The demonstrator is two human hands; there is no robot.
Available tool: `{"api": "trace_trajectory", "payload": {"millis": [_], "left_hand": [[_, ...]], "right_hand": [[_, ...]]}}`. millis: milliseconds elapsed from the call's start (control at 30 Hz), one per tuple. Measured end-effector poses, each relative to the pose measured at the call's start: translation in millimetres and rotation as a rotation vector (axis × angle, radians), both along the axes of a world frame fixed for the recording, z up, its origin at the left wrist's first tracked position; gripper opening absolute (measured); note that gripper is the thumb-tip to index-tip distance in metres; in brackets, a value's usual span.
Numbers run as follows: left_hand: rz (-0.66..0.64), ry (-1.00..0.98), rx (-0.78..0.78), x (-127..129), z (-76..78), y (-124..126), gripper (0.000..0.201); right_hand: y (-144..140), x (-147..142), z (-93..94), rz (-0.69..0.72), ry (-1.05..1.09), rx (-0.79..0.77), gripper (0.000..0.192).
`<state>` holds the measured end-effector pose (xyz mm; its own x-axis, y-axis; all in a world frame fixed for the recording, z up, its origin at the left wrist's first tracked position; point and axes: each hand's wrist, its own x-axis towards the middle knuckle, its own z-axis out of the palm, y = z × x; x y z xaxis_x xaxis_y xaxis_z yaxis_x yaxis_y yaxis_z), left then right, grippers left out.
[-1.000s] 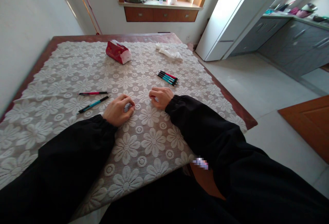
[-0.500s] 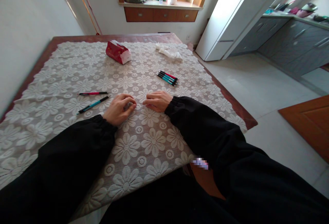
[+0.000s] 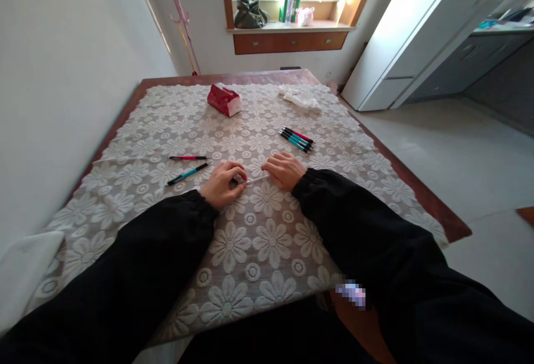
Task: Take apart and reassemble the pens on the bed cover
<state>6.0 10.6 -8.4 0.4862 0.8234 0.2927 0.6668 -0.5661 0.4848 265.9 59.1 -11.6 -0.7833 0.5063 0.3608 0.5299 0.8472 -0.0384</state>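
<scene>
Left fingers [image 3: 233, 173]: curling inward, pinching the left end of a thin pale rod [image 3: 257, 180]; grip looking closed on it, contact partly hidden by the knuckles.
Right fingers [image 3: 273, 165]: bending down over the rod's right end, tips touching or just beside it; whether clamping or only steadying, cannot tell.
Left hand [image 3: 223, 183]: resting on the lace tablecloth [image 3: 250, 241], wrist in a black sleeve [image 3: 167, 252].
Right hand [image 3: 286, 170]: lying just right of the left one, near but apart from it.
Rod position: lying low on the cloth, spanning the gap between both hands, near the table's middle.
Long axis: running left to right, right end tilting slightly away from the body.
Nearer hand: left holding more surely; right meeting only the tip.
Left side: teal pen [image 3: 187, 174] and red pen [image 3: 188, 157] lying near the left hand, not touching it.
Right side: bundle of pens [image 3: 297, 139] sitting beyond the right hand, well apart.
Far end: red tissue pack [image 3: 224, 99] and crumpled white tissue [image 3: 301, 97] staying out of reach.
Edges: wall closing in on the left; table edge [image 3: 417, 191] dropping off to the right; bare cloth lying between hands and body.
</scene>
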Motion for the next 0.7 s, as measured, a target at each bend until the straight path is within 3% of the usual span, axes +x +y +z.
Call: {"api": "trace_trajectory", "payload": {"millis": [100, 200, 300, 500, 700], "left_hand": [[0.004, -0.008, -0.015, 0.6, 1.1, -1.7, 0.017], [0.006, -0.043, -0.041, 0.7, 2.1, -2.7, 0.031], [0.04, -0.08, -0.059, 0.4, 1.9, -1.7, 0.037], [0.059, -0.112, -0.058, -0.9, -1.2, 1.3, 0.026], [0.062, -0.149, -0.043, -1.0, -1.4, 1.4, 0.02]], "right_hand": [[1.3, -0.4, -4.3, 0.128, 0.005, 0.026, 0.029], [1.3, -0.8, -7.4, 0.188, 0.033, -0.02, 0.027], [0.0, -1.4, -6.9, 0.155, 0.068, -0.047, 0.025], [-0.7, -0.8, -1.8, 0.025, 0.091, 0.072, 0.022], [-0.8, -0.9, -1.8, 0.131, 0.023, 0.11, 0.019]]}}
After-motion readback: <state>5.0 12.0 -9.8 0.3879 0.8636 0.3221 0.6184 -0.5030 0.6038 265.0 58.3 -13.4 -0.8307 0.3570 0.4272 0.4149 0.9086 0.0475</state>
